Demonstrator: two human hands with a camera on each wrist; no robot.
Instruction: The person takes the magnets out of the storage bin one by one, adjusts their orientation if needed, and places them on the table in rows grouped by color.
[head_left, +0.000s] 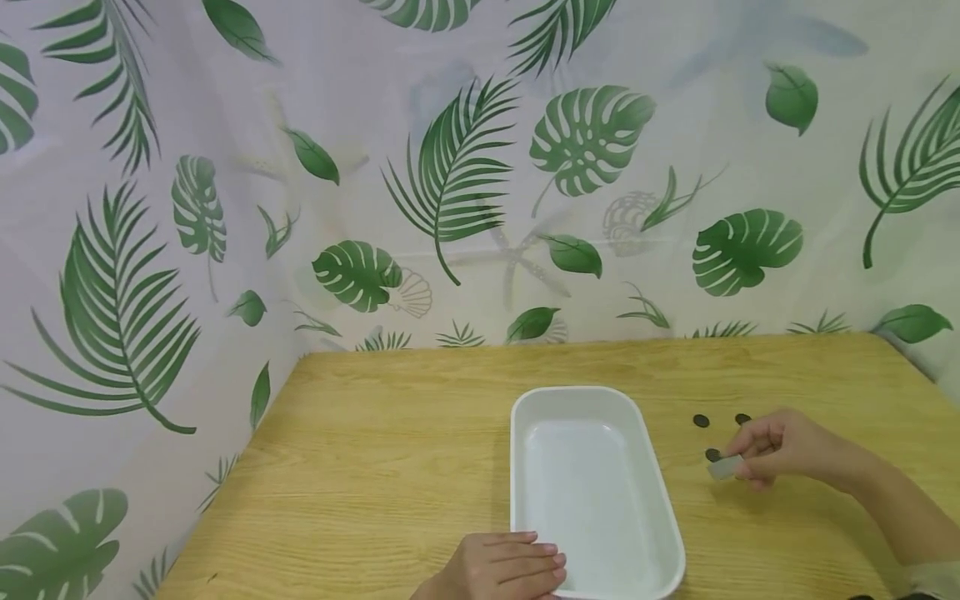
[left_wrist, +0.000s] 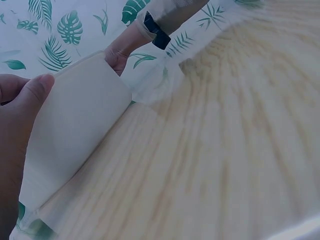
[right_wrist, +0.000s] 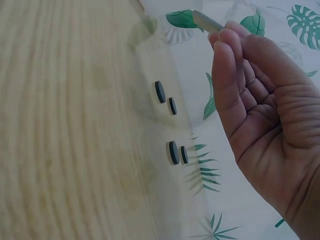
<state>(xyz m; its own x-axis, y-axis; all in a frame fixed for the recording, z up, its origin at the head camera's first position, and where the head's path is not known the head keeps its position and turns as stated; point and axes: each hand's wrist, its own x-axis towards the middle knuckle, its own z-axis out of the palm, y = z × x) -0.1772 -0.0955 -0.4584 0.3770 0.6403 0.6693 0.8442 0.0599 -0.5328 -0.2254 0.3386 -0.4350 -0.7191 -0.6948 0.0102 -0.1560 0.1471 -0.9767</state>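
Observation:
A white rectangular tray (head_left: 522, 467) stands on the wooden table. My left hand (head_left: 502, 568) holds its near left corner, fingers over the rim; in the left wrist view the thumb (left_wrist: 37, 92) lies against the outer side of the tray (left_wrist: 82, 120). To the right of the tray, my right hand (head_left: 787, 450) pinches a small flat grey rectangular piece (head_left: 724, 467) between thumb and fingertips, raised above the tabletop. The same piece (right_wrist: 207, 22) shows edge-on in the right wrist view. Small black discs (head_left: 701, 421) lie on the table by the right hand, one partly hidden behind it.
The wooden table (head_left: 375, 450) reaches back to a white leaf-printed curtain (head_left: 480, 183), which also hangs along the left side. Several black discs (right_wrist: 173, 152) show in pairs in the right wrist view. The tray's inner floor (head_left: 588, 492) is bare.

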